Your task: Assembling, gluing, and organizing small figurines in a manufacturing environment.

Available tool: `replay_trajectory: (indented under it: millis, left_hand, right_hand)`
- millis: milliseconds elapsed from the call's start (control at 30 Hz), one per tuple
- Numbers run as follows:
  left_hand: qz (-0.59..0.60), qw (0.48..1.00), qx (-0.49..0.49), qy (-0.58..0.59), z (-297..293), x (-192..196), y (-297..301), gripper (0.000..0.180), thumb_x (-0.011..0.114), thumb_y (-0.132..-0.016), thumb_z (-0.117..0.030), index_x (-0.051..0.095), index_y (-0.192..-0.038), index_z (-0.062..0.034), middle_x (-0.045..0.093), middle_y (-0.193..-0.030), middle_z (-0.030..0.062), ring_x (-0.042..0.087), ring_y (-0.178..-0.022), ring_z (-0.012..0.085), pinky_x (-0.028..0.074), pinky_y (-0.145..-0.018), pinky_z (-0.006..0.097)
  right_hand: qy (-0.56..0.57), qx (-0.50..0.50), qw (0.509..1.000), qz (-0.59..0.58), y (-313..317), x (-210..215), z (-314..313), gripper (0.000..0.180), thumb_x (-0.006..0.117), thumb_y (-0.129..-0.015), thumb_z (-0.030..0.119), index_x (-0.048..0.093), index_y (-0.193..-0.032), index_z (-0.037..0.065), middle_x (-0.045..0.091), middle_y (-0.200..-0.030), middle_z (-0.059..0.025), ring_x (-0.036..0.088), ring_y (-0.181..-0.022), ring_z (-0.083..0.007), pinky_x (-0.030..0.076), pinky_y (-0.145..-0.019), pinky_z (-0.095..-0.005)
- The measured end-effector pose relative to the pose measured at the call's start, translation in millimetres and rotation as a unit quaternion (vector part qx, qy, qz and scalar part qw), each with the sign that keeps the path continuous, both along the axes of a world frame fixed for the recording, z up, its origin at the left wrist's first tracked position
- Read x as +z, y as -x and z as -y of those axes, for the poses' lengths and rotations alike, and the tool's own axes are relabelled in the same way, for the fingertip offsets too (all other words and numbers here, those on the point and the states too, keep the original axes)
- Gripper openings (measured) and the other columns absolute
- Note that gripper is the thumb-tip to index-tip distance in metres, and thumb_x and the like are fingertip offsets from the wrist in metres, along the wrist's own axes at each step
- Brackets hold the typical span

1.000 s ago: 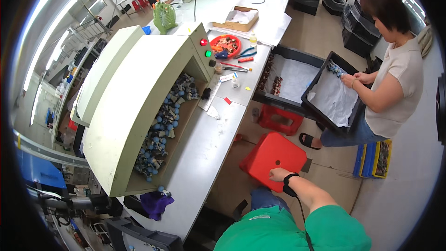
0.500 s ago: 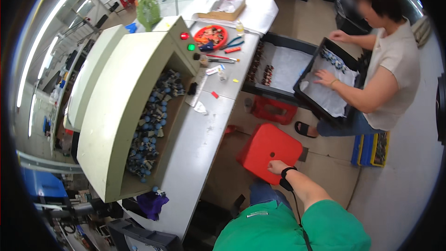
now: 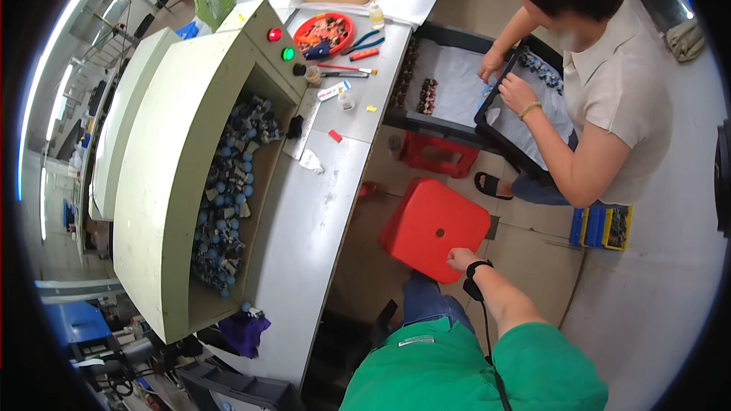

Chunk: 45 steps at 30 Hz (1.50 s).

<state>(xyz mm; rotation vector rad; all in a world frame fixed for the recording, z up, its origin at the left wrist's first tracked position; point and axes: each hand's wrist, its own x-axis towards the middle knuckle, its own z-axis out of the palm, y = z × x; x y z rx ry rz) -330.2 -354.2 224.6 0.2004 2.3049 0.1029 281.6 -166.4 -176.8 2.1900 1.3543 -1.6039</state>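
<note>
My right hand [image 3: 461, 259] hangs over the near right corner of a red plastic stool [image 3: 434, 221], its fingers curled in and nothing visible in them. I cannot tell whether it touches the stool. A black band with a cable circles that wrist. My left hand is out of the picture. On my left, a pale green machine [image 3: 164, 175] with a curved hood stands on the grey workbench [image 3: 293, 221]. Its opening holds a heap of small blue-and-white parts [image 3: 225, 205].
Across from me a person [image 3: 601, 99] handles a tilted black tray [image 3: 506, 137], lined white, over another black tray [image 3: 449, 125]. Tools, a red bowl [image 3: 346, 27] and a purple cloth [image 3: 244, 332] lie on the bench. Blue and yellow bins [image 3: 601, 227] stand by the wall.
The view has shifted slightly. The other person leans in, both hands now together at the tilted tray's left edge. My right hand has shifted toward the stool's near right corner.
</note>
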Motion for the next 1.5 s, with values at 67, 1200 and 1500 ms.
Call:
replay_trajectory:
  millis: [67,1200,1500]
  left_hand:
    - [-0.019,1.0,0.011,-0.002,11.0,3.6,-1.8,0.05,0.058,-0.09,-0.032,0.049,-0.13,-0.0021,0.056,-0.124,0.019,0.054,-0.112,0.031,0.045,-0.092,0.042]
    - [-0.232,0.969,0.008,-0.084,100.9,-81.9,-2.3,0.046,0.055,-0.091,-0.031,0.057,-0.121,0.0043,0.056,-0.122,0.0241,0.053,-0.111,0.0355,0.039,-0.098,0.038]
    - [-0.227,0.97,-0.016,-0.08,157.2,-110.3,42.1,0.045,0.054,-0.092,-0.03,0.058,-0.121,0.004,0.056,-0.122,0.0242,0.053,-0.11,0.0356,0.04,-0.098,0.038]
  right_hand:
    - [0.004,0.007,1.0,-0.008,6.6,-4.4,-5.9,0.023,0.062,-0.081,0.025,0.065,-0.097,0.008,0.067,-0.099,-0.0158,0.063,-0.098,-0.0301,0.049,-0.086,-0.04]
    - [-0.04,0.093,0.994,-0.042,51.0,-16.9,-52.5,0.025,0.059,-0.084,0.026,0.064,-0.099,0.007,0.067,-0.097,-0.0147,0.064,-0.095,-0.0298,0.049,-0.085,-0.0387]
    - [-0.04,0.093,0.993,-0.056,45.8,-11.1,-50.4,0.026,0.059,-0.084,0.027,0.064,-0.099,0.006,0.067,-0.097,-0.0155,0.064,-0.096,-0.0299,0.049,-0.086,-0.0388]
